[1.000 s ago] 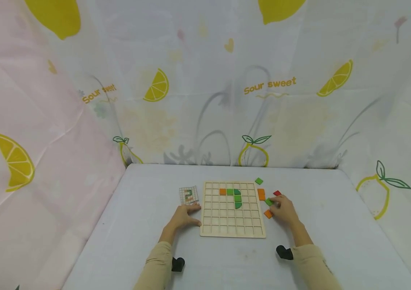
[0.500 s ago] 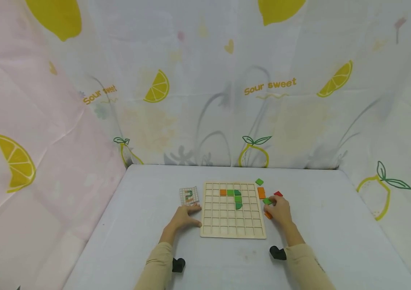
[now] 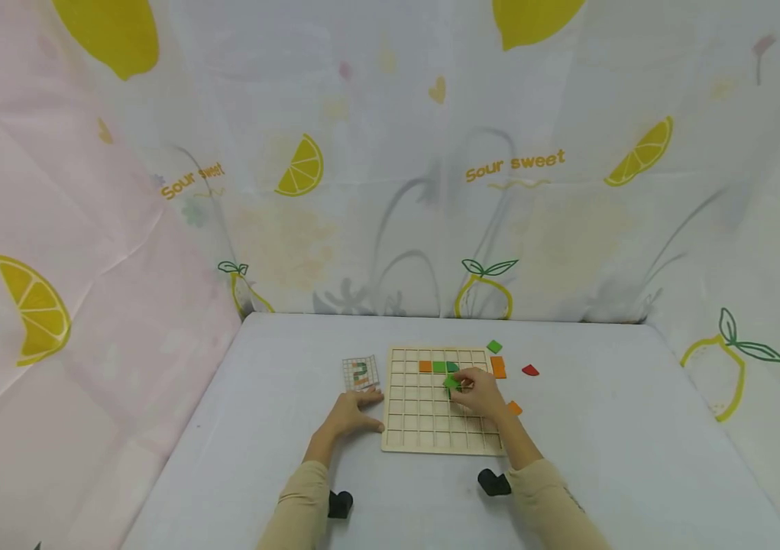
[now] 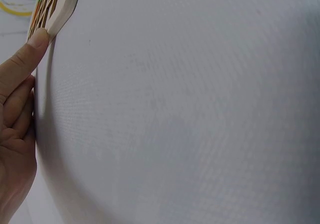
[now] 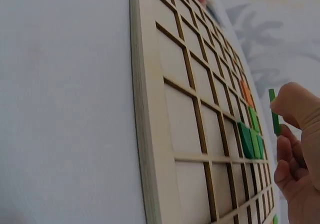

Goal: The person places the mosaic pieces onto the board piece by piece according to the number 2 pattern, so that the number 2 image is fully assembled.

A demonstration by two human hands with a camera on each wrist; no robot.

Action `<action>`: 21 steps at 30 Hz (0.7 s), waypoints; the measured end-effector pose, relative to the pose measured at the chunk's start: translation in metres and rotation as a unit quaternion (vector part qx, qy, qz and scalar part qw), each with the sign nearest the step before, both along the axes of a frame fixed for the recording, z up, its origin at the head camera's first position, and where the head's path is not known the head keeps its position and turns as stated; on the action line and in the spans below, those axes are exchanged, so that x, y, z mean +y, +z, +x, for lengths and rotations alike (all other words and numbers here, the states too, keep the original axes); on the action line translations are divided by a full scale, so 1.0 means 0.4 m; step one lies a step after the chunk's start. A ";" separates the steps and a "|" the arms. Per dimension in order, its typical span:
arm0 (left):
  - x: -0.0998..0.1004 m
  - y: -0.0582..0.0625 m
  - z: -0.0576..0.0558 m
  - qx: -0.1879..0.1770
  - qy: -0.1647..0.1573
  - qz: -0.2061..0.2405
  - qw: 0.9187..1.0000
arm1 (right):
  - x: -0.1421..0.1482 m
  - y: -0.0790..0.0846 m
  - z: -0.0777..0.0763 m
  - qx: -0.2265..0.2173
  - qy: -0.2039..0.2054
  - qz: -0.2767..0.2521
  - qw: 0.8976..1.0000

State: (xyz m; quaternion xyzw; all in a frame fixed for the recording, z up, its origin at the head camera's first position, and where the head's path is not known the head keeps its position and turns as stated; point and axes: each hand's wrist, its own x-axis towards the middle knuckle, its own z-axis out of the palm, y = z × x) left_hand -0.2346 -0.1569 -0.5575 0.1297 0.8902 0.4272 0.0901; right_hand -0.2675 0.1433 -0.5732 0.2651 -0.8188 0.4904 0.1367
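Observation:
A wooden grid board (image 3: 417, 429) lies on the white table. My left hand (image 3: 346, 413) rests against its left edge, thumb (image 4: 37, 38) touching the rim in the left wrist view. My right hand (image 3: 483, 396) pinches a light green square tile (image 5: 274, 112) above the board, apart from its surface. An orange tile (image 3: 425, 367), a green tile (image 3: 439, 367) and a dark green rounded tile (image 3: 452, 367) sit in a row in the cells. Below that row, the right wrist view shows another dark green rounded tile (image 5: 245, 140); from the head it is mostly hidden by my right hand.
Right of the board lie a green tile (image 3: 494, 346), an orange piece (image 3: 498, 367), a red rounded tile (image 3: 530, 370) and another orange tile (image 3: 515, 408). A small pattern card (image 3: 360, 382) lies at the board's upper left. Printed cloth walls surround the table.
My right hand has picked up the green tile from the table at the right and carried it left over the board. The left hand has stayed at the board's edge.

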 end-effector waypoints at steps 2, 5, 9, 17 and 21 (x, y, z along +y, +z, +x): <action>0.000 0.001 -0.001 -0.001 0.000 -0.001 1.000 | -0.026 0.008 0.001 -0.005 0.017 0.029 0.999; 0.000 0.002 -0.002 0.000 -0.001 -0.002 1.000 | -0.058 0.038 0.016 -0.010 0.014 0.117 0.993; -0.001 0.002 0.000 0.007 -0.006 -0.005 1.000 | -0.071 0.039 0.024 -0.007 -0.002 0.219 0.976; -0.001 -0.003 -0.003 0.002 0.001 -0.006 1.000 | -0.078 0.016 0.037 0.065 -0.038 0.212 0.974; 0.000 -0.008 -0.004 0.003 -0.002 -0.007 1.000 | -0.089 0.000 0.036 0.088 -0.052 0.186 0.977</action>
